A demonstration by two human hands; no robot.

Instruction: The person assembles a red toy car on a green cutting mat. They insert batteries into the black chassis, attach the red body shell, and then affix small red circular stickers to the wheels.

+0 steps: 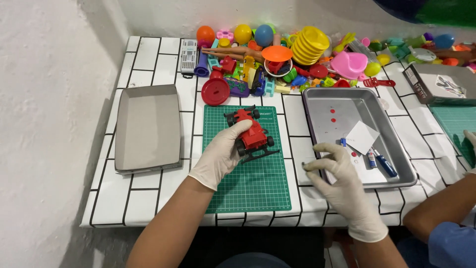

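A red toy racing car (250, 133) with black wheels lies on a green cutting mat (258, 183). My left hand (221, 151), in a white glove, grips the car from its left side. My right hand (336, 171), also gloved, hovers at the near left corner of a metal tray (391, 144), thumb and fingers pinched close together; whether something small is between them cannot be told. In the tray lie a white paper square (362, 137), a blue-handled tool (384, 164) and a small tube (371, 159).
A grey cardboard tray (147, 126) sits at the left. A heap of colourful plastic toys (297, 54) fills the back of the table. At the right are a grey box (439, 83), a second green mat (456, 124) and another person's gloved hand and arm (446, 206).
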